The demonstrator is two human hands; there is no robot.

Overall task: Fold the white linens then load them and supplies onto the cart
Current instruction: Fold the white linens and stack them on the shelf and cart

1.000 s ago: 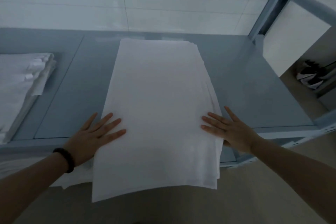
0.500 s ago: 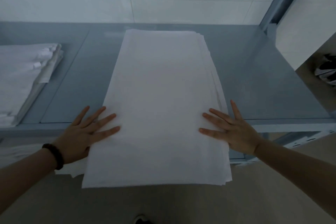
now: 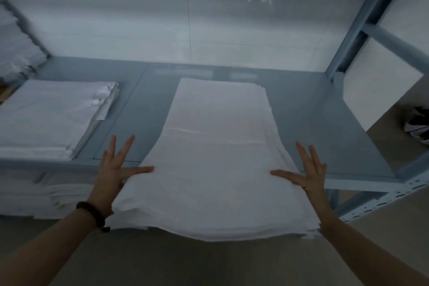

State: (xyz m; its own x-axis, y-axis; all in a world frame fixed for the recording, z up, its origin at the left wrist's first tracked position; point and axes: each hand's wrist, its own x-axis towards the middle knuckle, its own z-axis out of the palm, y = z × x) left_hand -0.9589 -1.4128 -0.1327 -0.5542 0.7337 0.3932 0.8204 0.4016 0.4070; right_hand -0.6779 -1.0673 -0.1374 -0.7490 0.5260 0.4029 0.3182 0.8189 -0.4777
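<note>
The blue-grey shelf (image 3: 313, 123) in front of you carries the long folded white linen (image 3: 216, 158) at its middle, the near end overhanging the front edge. A second folded stack (image 3: 51, 114) lies to the left, well apart from it. Your left hand (image 3: 111, 169) and right hand (image 3: 308, 174) flank the linen's near part, fingers spread and straight, each thumb lying on top of the cloth. Whether any fingers reach under its edges is hard to tell. A dark bracelet (image 3: 92, 212) circles your left wrist.
</note>
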